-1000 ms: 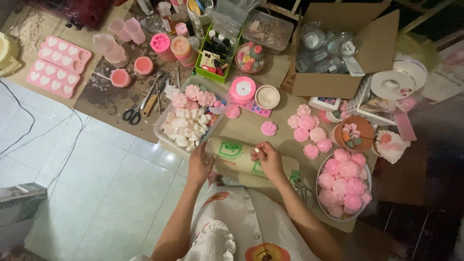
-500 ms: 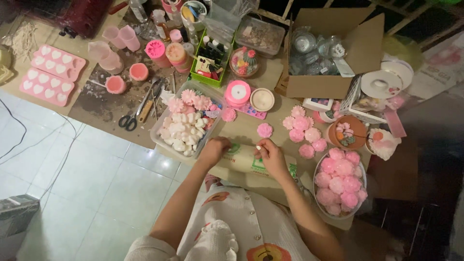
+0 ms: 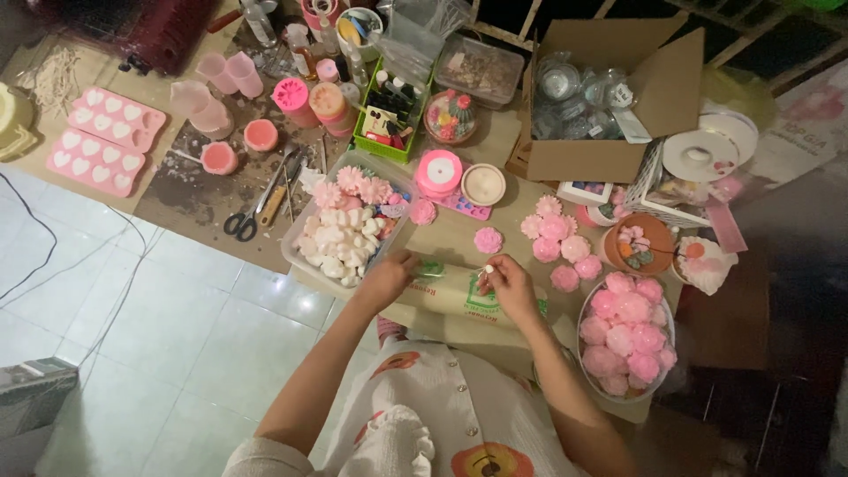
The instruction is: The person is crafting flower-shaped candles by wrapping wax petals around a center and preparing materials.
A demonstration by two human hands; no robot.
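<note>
Resting on a cream paper bag with green print (image 3: 459, 296) at the table's near edge, the left hand (image 3: 386, 281) grips the bag's left end, fingers closed. The right hand (image 3: 505, 284) pinches what looks like a small white piece. A clear tray of white and pink flower shapes (image 3: 344, 234) sits just beyond.

Matt cardboard box (image 3: 609, 97), glossy floor tiles (image 3: 194, 336), clear plastic tray (image 3: 305, 256), waxy pink flowers (image 3: 627, 331)

two heart moulds (image 3: 104, 140), one scissors (image 3: 250, 215), one cardboard box (image 3: 609, 97)
</note>
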